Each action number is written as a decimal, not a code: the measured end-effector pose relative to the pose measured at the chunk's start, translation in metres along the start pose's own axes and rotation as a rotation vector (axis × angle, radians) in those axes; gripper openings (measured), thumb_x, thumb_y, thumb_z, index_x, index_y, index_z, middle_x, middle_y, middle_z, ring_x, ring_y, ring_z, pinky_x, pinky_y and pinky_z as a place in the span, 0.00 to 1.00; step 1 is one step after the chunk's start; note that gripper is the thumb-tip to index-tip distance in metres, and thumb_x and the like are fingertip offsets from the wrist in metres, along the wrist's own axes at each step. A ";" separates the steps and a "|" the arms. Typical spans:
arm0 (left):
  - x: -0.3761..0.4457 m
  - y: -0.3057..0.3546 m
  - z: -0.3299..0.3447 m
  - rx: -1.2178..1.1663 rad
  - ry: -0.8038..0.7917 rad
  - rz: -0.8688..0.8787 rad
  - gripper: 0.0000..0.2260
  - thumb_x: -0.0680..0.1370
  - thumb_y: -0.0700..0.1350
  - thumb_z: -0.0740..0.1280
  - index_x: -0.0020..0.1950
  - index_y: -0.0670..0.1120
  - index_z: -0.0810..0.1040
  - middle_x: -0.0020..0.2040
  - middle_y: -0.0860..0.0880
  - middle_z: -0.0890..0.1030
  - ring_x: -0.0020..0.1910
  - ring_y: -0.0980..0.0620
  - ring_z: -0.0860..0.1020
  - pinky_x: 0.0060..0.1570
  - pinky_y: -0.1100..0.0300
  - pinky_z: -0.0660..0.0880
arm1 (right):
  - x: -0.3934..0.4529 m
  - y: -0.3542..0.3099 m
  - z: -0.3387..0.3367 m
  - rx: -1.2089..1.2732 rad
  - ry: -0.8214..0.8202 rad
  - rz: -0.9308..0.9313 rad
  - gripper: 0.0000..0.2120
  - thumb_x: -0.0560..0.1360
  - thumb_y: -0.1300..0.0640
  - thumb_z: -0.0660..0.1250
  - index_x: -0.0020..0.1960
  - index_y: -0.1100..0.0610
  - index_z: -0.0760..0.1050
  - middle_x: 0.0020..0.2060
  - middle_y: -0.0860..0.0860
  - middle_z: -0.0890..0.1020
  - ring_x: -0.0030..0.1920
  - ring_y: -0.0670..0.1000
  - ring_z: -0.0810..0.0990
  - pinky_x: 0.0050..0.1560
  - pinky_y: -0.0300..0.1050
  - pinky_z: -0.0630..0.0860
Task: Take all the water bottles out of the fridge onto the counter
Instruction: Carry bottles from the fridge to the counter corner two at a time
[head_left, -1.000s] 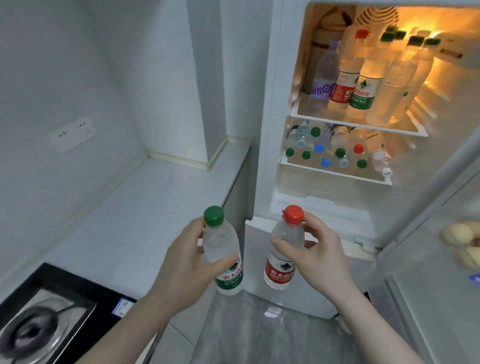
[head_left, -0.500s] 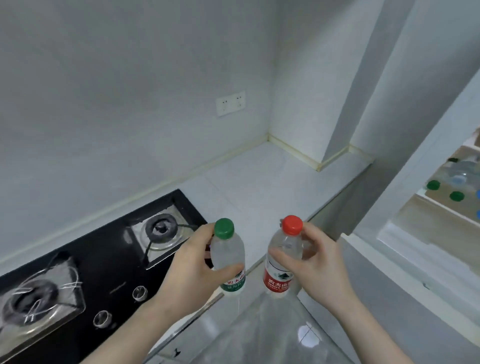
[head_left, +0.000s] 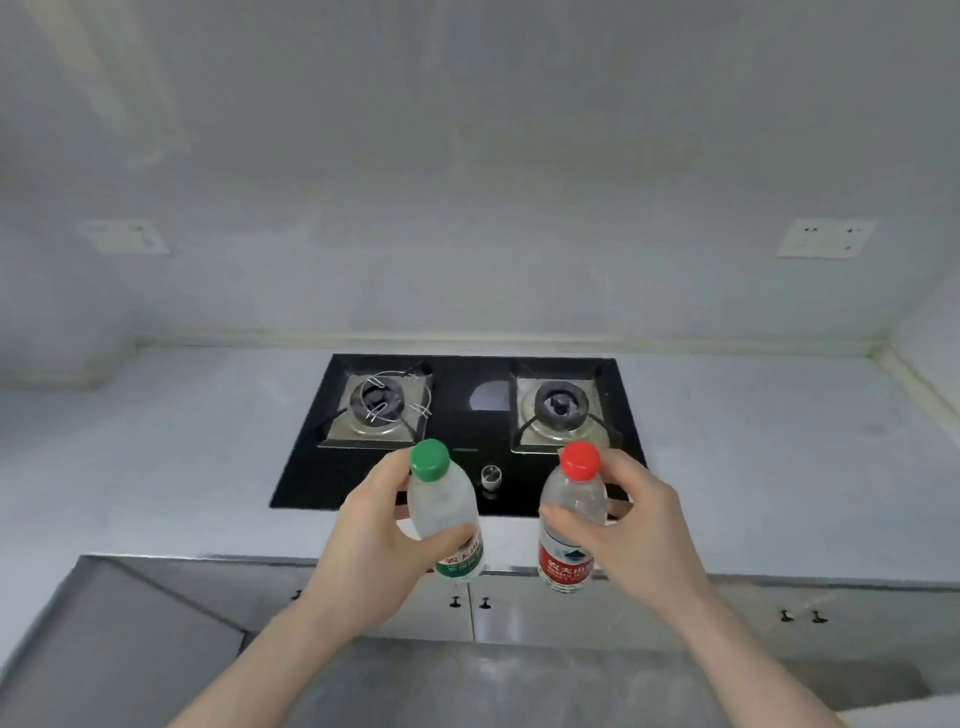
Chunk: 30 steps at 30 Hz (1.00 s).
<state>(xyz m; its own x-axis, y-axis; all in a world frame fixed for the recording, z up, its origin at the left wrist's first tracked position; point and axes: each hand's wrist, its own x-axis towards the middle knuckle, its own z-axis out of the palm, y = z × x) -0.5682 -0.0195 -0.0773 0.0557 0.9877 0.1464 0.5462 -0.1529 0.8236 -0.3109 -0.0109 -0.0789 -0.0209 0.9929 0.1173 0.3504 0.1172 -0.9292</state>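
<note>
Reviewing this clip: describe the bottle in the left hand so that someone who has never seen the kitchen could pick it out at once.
Find the black two-burner gas hob set into the pale counter. In front of it two hands each hold a clear plastic water bottle upright, in the air. The left hand grips the green-capped, green-labelled bottle; its neighbour, the red-capped, red-labelled bottle, is in the right hand.

Both forearms outstretched, left hand (head_left: 374, 540) and right hand (head_left: 636, 530) with fingers (head_left: 558, 517) curled in grips.
</note>
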 end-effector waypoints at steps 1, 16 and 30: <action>-0.010 -0.008 -0.017 0.004 0.042 -0.028 0.27 0.68 0.48 0.82 0.62 0.61 0.75 0.55 0.62 0.81 0.57 0.58 0.79 0.55 0.61 0.79 | 0.004 -0.008 0.016 0.003 -0.051 -0.031 0.22 0.69 0.55 0.82 0.58 0.42 0.80 0.53 0.37 0.84 0.58 0.42 0.82 0.55 0.38 0.78; -0.128 -0.135 -0.251 0.021 0.476 -0.329 0.24 0.68 0.44 0.82 0.57 0.62 0.76 0.50 0.63 0.81 0.47 0.58 0.84 0.42 0.62 0.79 | 0.017 -0.115 0.279 0.070 -0.439 -0.209 0.20 0.70 0.54 0.82 0.58 0.40 0.80 0.53 0.35 0.83 0.58 0.38 0.81 0.55 0.35 0.77; -0.155 -0.246 -0.396 0.126 0.613 -0.417 0.26 0.68 0.44 0.82 0.59 0.60 0.76 0.50 0.65 0.79 0.50 0.58 0.81 0.49 0.64 0.77 | 0.035 -0.169 0.458 0.126 -0.656 -0.198 0.16 0.70 0.57 0.81 0.54 0.44 0.83 0.51 0.44 0.85 0.55 0.46 0.84 0.57 0.43 0.79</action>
<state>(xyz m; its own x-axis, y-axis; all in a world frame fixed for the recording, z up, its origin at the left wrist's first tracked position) -1.0422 -0.1483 -0.0854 -0.6323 0.7609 0.1455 0.5138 0.2713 0.8139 -0.7999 0.0144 -0.0786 -0.6482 0.7562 0.0897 0.1711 0.2594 -0.9505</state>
